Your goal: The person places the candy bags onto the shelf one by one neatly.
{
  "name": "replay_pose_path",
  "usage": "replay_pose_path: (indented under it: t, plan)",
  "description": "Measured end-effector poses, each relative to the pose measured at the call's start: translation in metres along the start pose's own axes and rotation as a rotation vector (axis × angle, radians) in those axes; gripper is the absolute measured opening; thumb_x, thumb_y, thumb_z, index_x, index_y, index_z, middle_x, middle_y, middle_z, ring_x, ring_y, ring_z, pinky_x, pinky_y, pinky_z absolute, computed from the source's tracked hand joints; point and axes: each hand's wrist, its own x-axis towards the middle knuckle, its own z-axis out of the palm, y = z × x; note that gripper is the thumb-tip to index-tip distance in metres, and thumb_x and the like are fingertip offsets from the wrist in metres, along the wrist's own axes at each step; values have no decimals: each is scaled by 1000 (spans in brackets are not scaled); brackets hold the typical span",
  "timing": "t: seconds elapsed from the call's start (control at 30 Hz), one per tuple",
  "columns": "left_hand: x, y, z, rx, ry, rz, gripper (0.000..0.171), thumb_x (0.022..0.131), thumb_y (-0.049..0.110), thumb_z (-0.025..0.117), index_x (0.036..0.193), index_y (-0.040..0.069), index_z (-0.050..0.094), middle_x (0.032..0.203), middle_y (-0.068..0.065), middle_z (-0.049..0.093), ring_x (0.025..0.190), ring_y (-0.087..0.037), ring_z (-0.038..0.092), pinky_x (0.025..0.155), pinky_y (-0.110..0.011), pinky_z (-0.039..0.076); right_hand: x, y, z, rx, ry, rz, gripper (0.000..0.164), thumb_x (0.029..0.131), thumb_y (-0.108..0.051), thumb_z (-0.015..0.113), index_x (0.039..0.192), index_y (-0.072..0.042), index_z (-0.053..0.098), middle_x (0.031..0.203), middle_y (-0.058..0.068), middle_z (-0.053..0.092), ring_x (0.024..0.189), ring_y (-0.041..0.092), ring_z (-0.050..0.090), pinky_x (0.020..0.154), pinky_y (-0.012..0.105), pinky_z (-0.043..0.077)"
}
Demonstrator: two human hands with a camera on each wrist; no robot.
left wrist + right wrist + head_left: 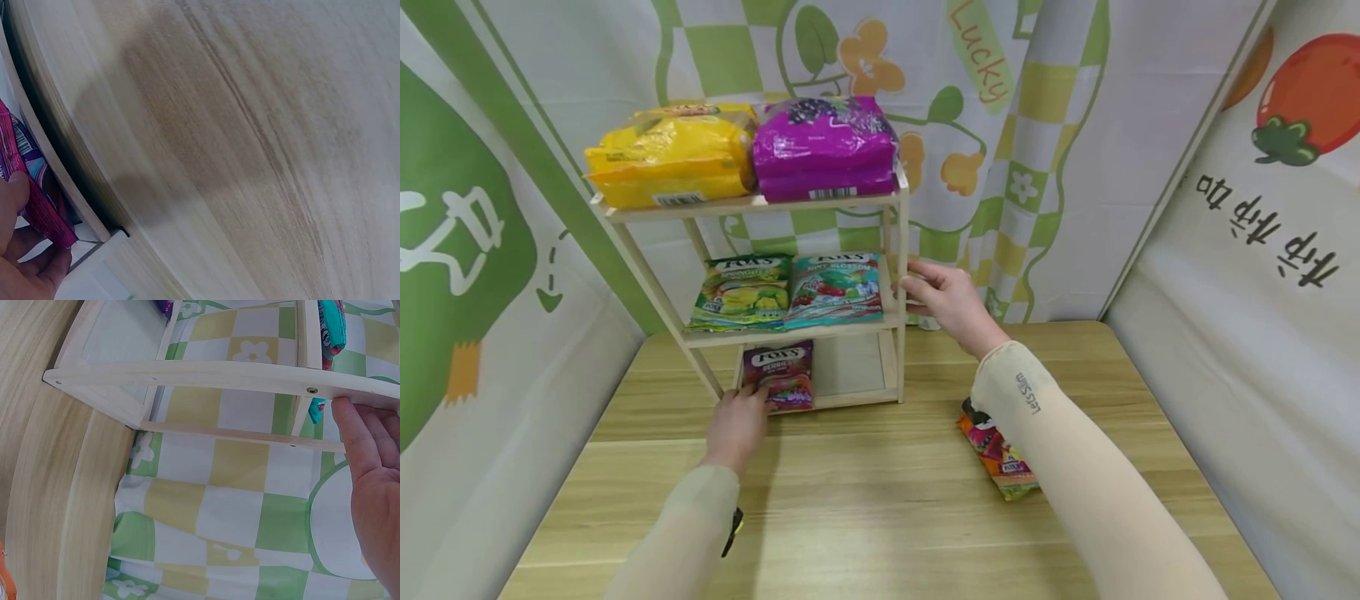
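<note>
At the bottom left of a small wooden shelf rack (pixel 901 350), my left hand (pixel 737 427) pinches the near left corner of a purple Fox's berries candy bag (pixel 788 367). In the left wrist view the thumb lies on the bag's (pixel 39 200) face with fingers beneath its edge. My right hand (pixel 951 302) touches the rack's right front post; in the right wrist view its straight fingertips rest against the post's (pixel 250 376) outer side. A green Fox's bag (pixel 741 292) and a turquoise Fox's bag (pixel 837 290) lie side by side on the middle shelf.
A yellow bag (pixel 677 158) and a magenta bag (pixel 826 148) sit on the top shelf. An orange-red candy bag (pixel 992 454) lies on the wooden table (pixel 865 517), partly hidden under the right forearm. Printed curtains (pixel 1060 208) enclose the table's back and sides.
</note>
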Motion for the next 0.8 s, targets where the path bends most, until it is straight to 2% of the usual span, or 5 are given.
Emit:
replay_pose_path:
  t: [0.2, 0.33, 0.6, 0.8]
  plan:
    - [4, 1, 1, -17, 4, -29, 29, 95, 16, 74, 118, -2, 71, 105, -25, 70, 94, -45, 65, 89, -57, 56, 0, 0, 1, -7, 0, 11, 50, 106, -25, 59, 152, -13, 49, 138, 15, 64, 123, 27, 64, 97, 33, 58]
    - [6, 3, 0, -48, -23, -90, 30, 96, 16, 72, 119, -2, 70, 109, -26, 69, 96, -48, 64, 87, -60, 56, 0, -1, 1, -5, 0, 20, 50, 106, -26, 58, 153, -13, 48, 142, 15, 61, 125, 27, 63, 97, 33, 58]
    - [11, 7, -5, -88, -22, -170, 27, 94, 16, 75, 110, -6, 70, 101, -27, 70, 86, -50, 65, 73, -62, 59, -1, -1, 0, -4, -1, 10, 50, 106, -25, 58, 153, -11, 47, 132, 16, 68, 123, 27, 64, 97, 34, 58]
    - [13, 6, -11, -147, -75, -212, 22, 95, 14, 72, 107, -4, 69, 98, -25, 69, 87, -50, 63, 71, -65, 57, -1, 0, 0, -4, -1, 10, 51, 106, -25, 58, 153, -11, 47, 134, 15, 66, 123, 27, 64, 97, 33, 58]
